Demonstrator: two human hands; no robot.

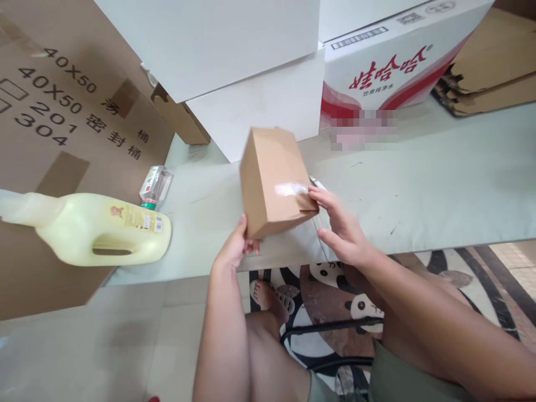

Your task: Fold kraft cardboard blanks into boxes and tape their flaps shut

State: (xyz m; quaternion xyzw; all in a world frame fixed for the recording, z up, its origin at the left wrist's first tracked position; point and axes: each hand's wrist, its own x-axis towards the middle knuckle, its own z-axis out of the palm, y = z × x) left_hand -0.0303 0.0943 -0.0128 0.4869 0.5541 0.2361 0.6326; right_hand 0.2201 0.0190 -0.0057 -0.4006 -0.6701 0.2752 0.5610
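Note:
A small brown cardboard box (280, 173) is tilted over the pale cloth-covered bench, with a shiny strip of clear tape (288, 190) on one face. My left hand (237, 240) grips the box's lower left corner, thumb on its side and fingertips underneath. At the lower right corner, my right hand (341, 226) touches the box with its fingertips, its thumb and fingers apart. Just behind that hand, a thin white tool with a metal tip (317, 182) lies on the cloth, partly hidden, its kind unclear.
Large white boxes (259, 106) and a red-and-white carton (377, 78) stand along the back. Flattened cardboard (494, 61) lies at right. On the left are a yellow jug (75, 223), a small clear bottle (156, 186) and a big printed carton (62, 123).

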